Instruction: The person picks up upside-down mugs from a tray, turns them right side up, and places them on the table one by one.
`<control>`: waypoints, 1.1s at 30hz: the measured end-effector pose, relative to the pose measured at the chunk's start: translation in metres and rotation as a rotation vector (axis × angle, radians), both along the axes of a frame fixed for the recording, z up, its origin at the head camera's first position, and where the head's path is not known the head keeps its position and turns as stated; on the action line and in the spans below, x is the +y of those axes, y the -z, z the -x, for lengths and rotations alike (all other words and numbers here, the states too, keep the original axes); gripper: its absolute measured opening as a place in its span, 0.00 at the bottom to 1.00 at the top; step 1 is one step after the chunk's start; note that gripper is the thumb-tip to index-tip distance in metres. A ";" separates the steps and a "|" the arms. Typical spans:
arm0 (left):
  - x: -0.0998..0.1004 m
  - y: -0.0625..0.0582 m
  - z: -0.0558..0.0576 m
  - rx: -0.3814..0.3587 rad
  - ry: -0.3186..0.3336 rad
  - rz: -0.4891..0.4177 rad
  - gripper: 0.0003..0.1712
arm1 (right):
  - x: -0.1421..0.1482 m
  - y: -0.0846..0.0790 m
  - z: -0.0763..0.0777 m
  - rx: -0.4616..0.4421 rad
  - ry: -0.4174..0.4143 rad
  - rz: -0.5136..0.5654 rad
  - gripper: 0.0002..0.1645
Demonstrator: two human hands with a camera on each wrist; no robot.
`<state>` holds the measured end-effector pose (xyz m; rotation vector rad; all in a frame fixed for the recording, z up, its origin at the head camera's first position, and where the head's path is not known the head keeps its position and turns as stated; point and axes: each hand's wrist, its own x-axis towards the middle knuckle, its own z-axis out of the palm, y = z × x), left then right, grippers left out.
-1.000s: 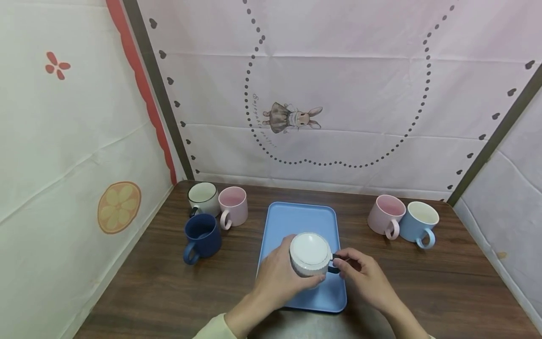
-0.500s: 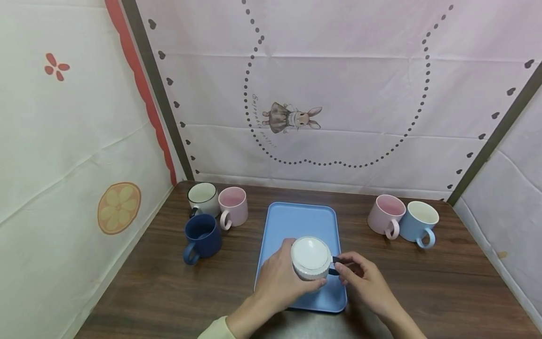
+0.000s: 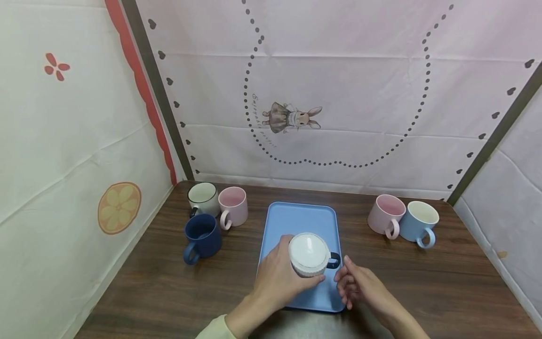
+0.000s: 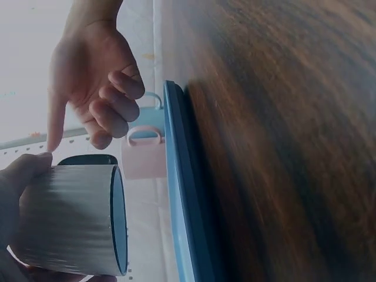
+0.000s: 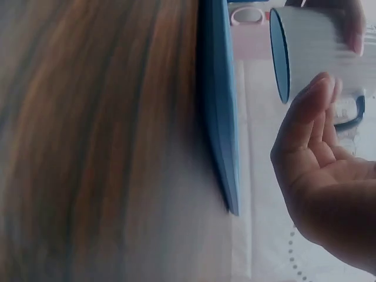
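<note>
My left hand [image 3: 277, 273] grips a white ribbed mug [image 3: 308, 256] around its body, above the blue tray [image 3: 301, 219]. The mug is upside down, its base facing up, and its black handle [image 3: 334, 260] points right. In the left wrist view the mug [image 4: 73, 220] shows its dark rim clear of the tray edge. Just right of the handle, my right hand [image 3: 366, 289] holds nothing, its fingers loosely bent. The right wrist view shows that hand [image 5: 323, 170] close to the mug and its handle.
At the back left stand a white mug with black rim [image 3: 203, 200], a pink mug [image 3: 234, 207] and a dark blue mug [image 3: 203, 235]. A second pink mug [image 3: 385, 214] and a light blue mug [image 3: 419, 220] stand at the right. Fabric walls [image 3: 360, 108] border the wooden table.
My right hand has let go of the mug's handle and moved slightly down and right. The left hand still grips the upside-down mug, nearly in place.
</note>
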<state>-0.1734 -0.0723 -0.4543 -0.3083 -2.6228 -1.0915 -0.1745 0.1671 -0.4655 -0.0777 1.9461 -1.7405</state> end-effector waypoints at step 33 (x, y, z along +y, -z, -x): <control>0.004 0.006 -0.017 0.205 0.129 0.081 0.62 | -0.002 -0.006 0.005 -0.228 -0.150 0.343 0.20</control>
